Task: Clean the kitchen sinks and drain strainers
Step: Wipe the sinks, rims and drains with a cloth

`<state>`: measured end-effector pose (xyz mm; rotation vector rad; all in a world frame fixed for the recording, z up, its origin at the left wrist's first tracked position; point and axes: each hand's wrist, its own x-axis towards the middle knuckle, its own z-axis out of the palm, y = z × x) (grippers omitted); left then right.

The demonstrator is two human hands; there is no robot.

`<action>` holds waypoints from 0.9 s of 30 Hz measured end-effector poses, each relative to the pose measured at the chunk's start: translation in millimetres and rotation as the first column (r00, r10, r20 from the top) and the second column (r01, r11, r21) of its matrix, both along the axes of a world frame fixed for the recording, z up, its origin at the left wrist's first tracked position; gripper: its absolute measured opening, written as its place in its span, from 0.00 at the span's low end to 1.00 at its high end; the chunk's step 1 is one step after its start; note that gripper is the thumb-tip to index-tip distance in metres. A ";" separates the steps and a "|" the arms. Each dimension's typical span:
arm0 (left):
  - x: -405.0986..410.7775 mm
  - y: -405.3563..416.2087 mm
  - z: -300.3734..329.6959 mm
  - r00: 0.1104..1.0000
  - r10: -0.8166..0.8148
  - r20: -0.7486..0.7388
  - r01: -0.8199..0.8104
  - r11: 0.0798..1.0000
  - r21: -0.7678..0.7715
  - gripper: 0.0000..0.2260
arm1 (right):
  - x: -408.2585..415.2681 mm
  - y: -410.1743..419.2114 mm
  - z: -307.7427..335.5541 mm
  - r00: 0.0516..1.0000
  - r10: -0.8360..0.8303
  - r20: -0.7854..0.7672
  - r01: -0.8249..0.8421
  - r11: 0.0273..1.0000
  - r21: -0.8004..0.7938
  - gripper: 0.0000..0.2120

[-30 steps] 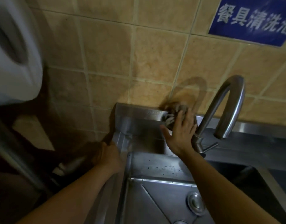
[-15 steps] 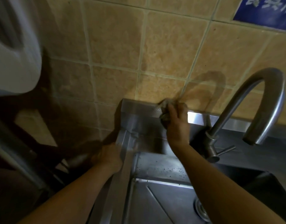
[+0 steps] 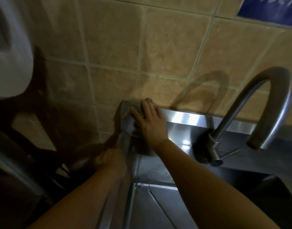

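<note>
A stainless steel sink [image 3: 158, 207] runs along a tiled wall, with a steel backsplash [image 3: 188, 118] behind it. My right hand [image 3: 150, 123] presses a grey scouring pad [image 3: 149, 101] flat against the backsplash's far left corner, fingers spread and straight. Most of the pad is hidden under the palm. My left hand [image 3: 111, 160] curls over the sink's left rim [image 3: 125, 146] and grips it. The drain strainer is out of view.
A curved steel faucet [image 3: 264, 103] with a small lever stands to the right of my right hand. A second basin [image 3: 257, 187] lies dark at lower right. A white rounded object [image 3: 10, 47] hangs at upper left. A blue sign [image 3: 270, 10] is on the wall.
My right hand has slid the pad leftward along the backsplash, from beside the faucet to the left corner. The view has shifted left and closer. My left hand stays on the rim.
</note>
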<state>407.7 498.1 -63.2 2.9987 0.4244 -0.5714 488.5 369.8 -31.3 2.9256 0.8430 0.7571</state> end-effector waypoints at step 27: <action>7.0 4.3 -16.7 0.998 -0.067 0.015 0.067 0.997 0.036 0.17 | -0.8 50.9 1.2 0.997 -0.078 -0.006 0.078 0.995 0.070 0.25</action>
